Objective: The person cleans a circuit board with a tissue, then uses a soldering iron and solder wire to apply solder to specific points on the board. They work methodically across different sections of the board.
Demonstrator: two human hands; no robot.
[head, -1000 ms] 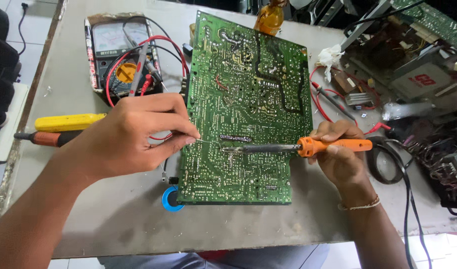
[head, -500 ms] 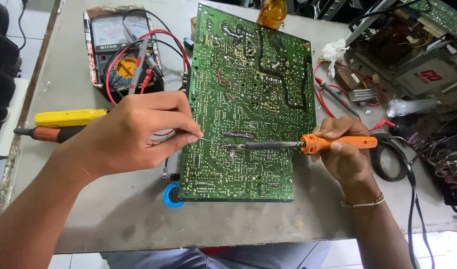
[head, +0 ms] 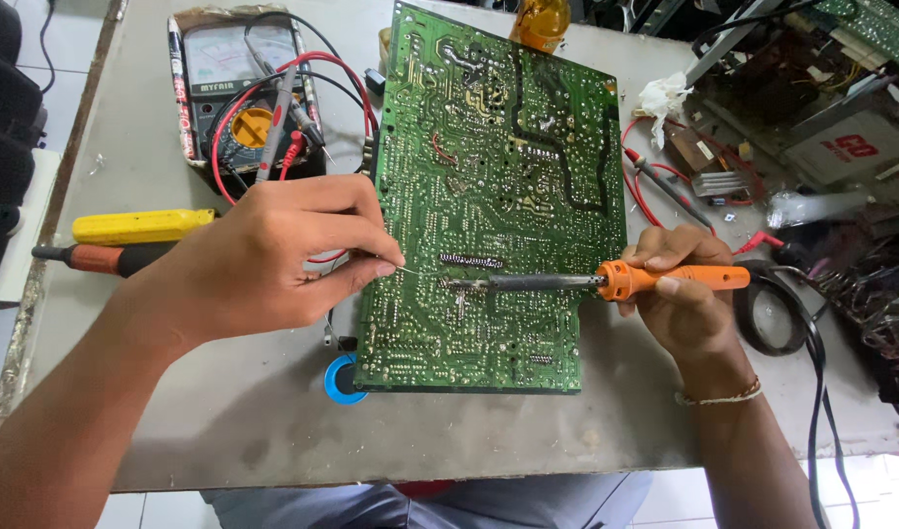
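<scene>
Head view, looking down at a grey workbench (head: 273,431) where a large green circuit board (head: 489,186) lies solder side up. The right hand (head: 680,304) is closed around the orange handle of a soldering iron (head: 606,282), whose dark metal shaft lies flat across the board with its tip touching the lower middle of the board. The left hand (head: 263,264) has its fingers curled and pinched on a thin strand of solder wire (head: 396,264), its free end reaching over the board's left edge, close to the iron's tip but apart from it. Compared with half a second and a second ago, both hands sit in almost the same spots and the iron has barely shifted, which suggests steady work on one joint. Behind the left hand lie a yellow-handled tool (head: 141,226) and a multimeter (head: 239,98) with red and black leads; a blue ring (head: 340,382) peeks from under the board's lower left corner.
</scene>
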